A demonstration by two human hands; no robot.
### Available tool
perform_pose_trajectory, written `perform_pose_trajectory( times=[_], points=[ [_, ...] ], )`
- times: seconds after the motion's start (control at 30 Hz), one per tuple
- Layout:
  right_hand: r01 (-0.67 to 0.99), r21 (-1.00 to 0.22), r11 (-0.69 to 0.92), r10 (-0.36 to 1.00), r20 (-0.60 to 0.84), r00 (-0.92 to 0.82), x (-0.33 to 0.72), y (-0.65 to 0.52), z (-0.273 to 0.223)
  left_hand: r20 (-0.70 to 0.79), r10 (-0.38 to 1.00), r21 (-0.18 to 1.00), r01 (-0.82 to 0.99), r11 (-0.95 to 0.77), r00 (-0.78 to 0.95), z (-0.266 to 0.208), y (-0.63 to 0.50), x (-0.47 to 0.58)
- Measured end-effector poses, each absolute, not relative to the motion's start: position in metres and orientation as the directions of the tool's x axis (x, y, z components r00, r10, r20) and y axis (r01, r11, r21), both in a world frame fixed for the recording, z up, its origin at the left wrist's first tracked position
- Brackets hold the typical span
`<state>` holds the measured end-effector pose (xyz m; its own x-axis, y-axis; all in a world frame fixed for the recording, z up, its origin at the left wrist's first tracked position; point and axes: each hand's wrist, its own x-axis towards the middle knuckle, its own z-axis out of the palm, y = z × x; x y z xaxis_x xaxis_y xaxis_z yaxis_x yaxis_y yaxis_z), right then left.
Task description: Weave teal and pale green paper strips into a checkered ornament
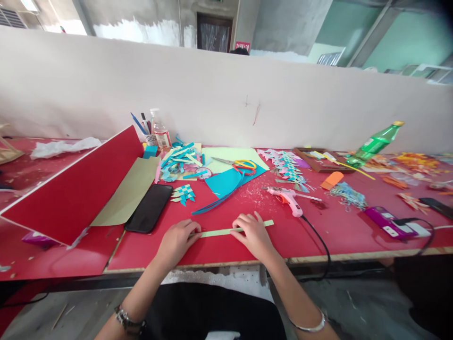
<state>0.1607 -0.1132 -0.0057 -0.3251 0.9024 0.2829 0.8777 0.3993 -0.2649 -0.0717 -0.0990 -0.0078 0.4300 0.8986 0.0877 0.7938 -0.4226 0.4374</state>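
Lower centre: green paper strip [233, 230] lies lengthwise left-right on counter [318, 236] | left hand [179, 241] fingers pinch its left end | right hand [253, 232] fingers flat, pressing mid-strip, nearer free end.

Both forearms reach toward 12 o'clock; left hand [178, 242] curled, right hand [253, 234] flat, fingers pointing to 10 o'clock.
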Motion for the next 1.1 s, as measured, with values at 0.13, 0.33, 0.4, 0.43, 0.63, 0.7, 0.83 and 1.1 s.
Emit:
perform_pose_trajectory(
  times=[0.13,0.33,0.4,0.43,0.63,0.7,0.83,1.1],
  points=[
    [0.902,-0.258,0.347,0.921,0.274,-0.276,0.181,-0.115,-0.006,0.077,0.898,0.461,0.783,-0.417,0.433,-0.007,-0.099,-0.084],
    [0.946,-0.234,0.223,0.952,0.260,-0.160,0.210,-0.116,-0.009,0.091,0.901,0.501,0.763,-0.410,0.424,-0.008,-0.100,-0.102],
    [0.949,-0.242,0.203,0.954,0.268,-0.136,0.221,-0.116,-0.010,0.115,0.895,0.493,0.757,-0.429,0.432,-0.009,-0.100,-0.105],
    [0.946,-0.254,0.202,0.953,0.274,-0.130,0.225,-0.115,-0.011,0.129,0.890,0.487,0.754,-0.440,0.436,-0.010,-0.100,-0.106],
    [0.922,-0.298,0.246,0.938,0.312,-0.149,0.243,-0.116,-0.018,0.203,0.857,0.419,0.749,-0.513,0.473,-0.015,-0.104,-0.113],
    [0.928,-0.281,0.243,0.937,0.316,-0.150,0.242,-0.117,-0.020,0.231,0.852,0.377,0.764,-0.523,0.469,-0.018,-0.107,-0.119],
    [0.971,-0.171,0.169,0.924,0.371,-0.096,0.233,-0.121,-0.020,0.239,0.865,0.309,0.810,-0.498,0.441,-0.018,-0.114,-0.129],
    [0.810,-0.328,0.487,0.851,0.387,-0.355,0.181,-0.126,-0.005,0.242,0.864,-0.077,0.896,-0.437,0.442,-0.007,-0.128,-0.095]
  ],
)
